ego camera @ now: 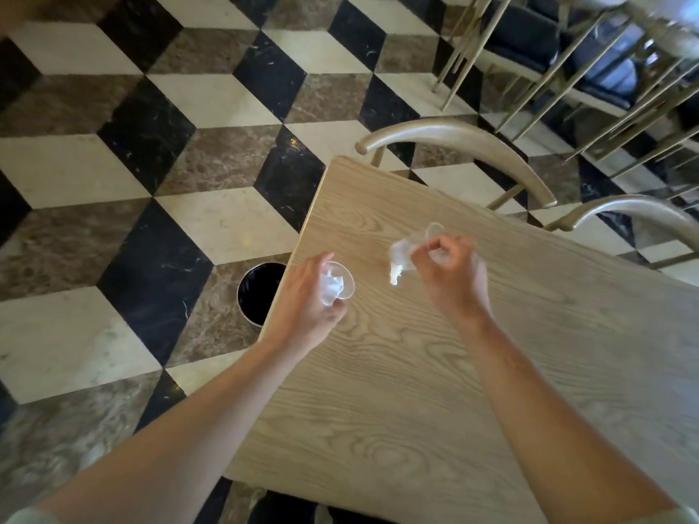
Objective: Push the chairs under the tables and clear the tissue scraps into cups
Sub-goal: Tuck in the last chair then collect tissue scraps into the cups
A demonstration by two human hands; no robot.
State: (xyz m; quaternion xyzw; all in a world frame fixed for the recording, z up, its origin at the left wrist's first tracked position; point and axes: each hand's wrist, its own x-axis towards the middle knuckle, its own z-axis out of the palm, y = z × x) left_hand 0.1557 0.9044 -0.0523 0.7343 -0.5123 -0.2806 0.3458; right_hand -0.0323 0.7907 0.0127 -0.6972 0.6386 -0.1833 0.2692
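Observation:
My left hand [308, 298] holds a clear plastic cup [340, 283] with crumpled white tissue inside, just above the left part of the light wooden table [397, 391]. To its right, my right hand [452, 274] is closed on a second clear cup [416, 251], tilted on its side, with a white tissue scrap [395, 276] hanging at its mouth. Two chairs with curved pale backrests stand at the table's far side, one [465, 145] tucked close, the other [635, 213] at the right edge.
A round black bin [259, 291] with a metal rim stands on the checkered marble floor [113, 202], partly under the table's left edge. More chairs and thin metal legs [567, 70] crowd the upper right. A dark seat shows below the table's near edge.

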